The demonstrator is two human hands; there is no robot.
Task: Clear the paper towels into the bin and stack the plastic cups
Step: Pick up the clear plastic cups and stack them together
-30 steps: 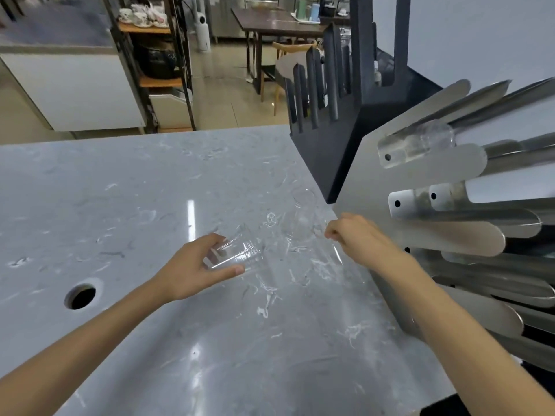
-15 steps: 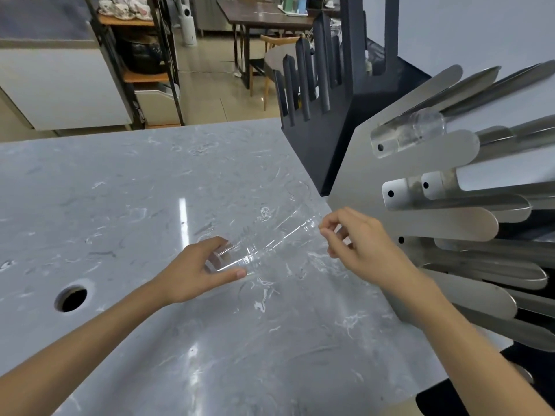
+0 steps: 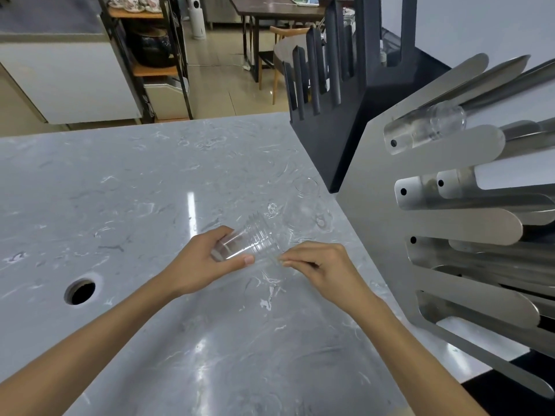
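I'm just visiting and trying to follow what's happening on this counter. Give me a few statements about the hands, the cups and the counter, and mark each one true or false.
1. The left hand holds a clear plastic cup lying on its side. True.
2. The right hand rests flat on the counter, away from the cup. False: its fingertips pinch at the cup's rim end.
3. A round hole is cut in the counter to the left of the hands. True.
4. Crumpled paper towels lie on the counter beside the hole. False: no paper towels are visible on the counter.
5. Another clear cup is on the counter beyond the hands, near the dark rack. True.
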